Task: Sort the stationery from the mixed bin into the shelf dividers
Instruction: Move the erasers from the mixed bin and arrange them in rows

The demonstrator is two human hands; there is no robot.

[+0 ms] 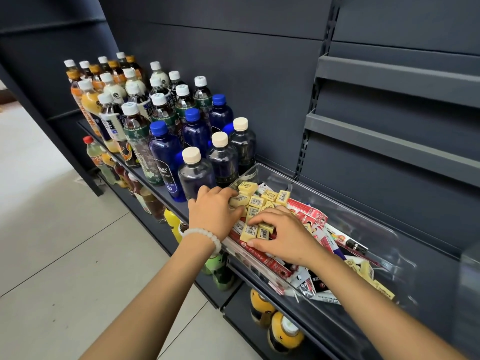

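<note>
A clear plastic bin (363, 211) sits on the dark shelf, full of mixed stationery. Several small yellow erasers (257, 201) with barcode labels are heaped at its left end, over red-and-white pen packs (309, 211). My left hand (215, 211), with a white bead bracelet at the wrist, reaches in at the bin's left end with its fingers curled over erasers. My right hand (283, 235) lies over the middle of the pile, fingertips and thumb pinching a few erasers (255, 232). More erasers (368, 274) lie at the bin's right end.
Several bottles (161, 120) crowd the shelf just left of the bin, the nearest one (193, 170) beside my left hand. Bare grey shelf ledges (394, 141) rise at the upper right. Yellow bottles (283, 331) stand on the shelf below. Tiled floor (65, 255) lies to the left.
</note>
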